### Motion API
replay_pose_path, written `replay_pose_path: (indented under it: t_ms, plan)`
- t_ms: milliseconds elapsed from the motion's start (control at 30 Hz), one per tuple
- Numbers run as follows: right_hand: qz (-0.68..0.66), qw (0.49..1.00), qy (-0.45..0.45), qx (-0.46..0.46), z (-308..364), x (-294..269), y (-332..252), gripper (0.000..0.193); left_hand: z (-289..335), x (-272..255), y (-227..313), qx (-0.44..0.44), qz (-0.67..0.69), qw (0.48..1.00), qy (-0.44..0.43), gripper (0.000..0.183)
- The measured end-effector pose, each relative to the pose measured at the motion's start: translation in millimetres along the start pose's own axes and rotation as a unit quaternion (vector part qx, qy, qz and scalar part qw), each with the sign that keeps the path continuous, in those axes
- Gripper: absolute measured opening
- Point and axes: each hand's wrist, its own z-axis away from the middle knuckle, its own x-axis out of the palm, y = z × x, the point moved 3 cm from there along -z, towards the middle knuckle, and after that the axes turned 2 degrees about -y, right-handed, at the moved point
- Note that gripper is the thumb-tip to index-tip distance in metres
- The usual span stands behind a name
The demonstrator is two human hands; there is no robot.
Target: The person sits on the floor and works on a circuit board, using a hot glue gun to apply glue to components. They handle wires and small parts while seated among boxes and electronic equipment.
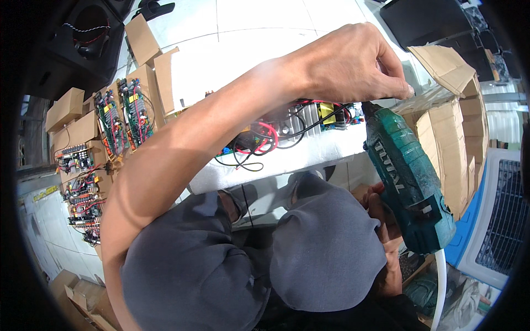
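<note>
My left arm reaches across to the right, above a white foam block [331, 149] with circuit boards [309, 118] on it. My left hand [359, 60] is closed in a pinch beside the edge of a cardboard box; what its fingertips hold, if anything, I cannot make out. Below it is a teal corded power drill [408, 176], tilted with its dark nose toward the boards. Partly hidden behind the drill body, my right hand [383, 215] is wrapped around its handle. Black and pinkish-red wires [265, 138] loop loosely over the foam's near side.
The open cardboard box [469, 127] stands at the right, next to a blue and white grilled unit [499, 215]. Several more circuit boards [124, 116] rest on cardboard at the left. A black speaker cabinet [83, 44] is at the far left. A white cord [440, 287] trails from the drill.
</note>
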Motion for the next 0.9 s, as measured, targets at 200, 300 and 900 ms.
replay_pose_path:
  t_ms: [200,300,900]
  plan:
    - [-0.292,0.933,0.071,0.197,-22,-6,-16,0.019,-3,0,1,0.012,0.01,1.0,0.003,0.03]
    - [-0.351,0.918,0.077,0.168,-22,0,-12,0.029,3,0,0,-0.002,0.0,1.0,0.004,0.03]
    - [-0.362,0.912,0.085,0.172,-17,-7,-14,0.049,1,1,3,-0.004,0.002,1.0,0.004,0.032]
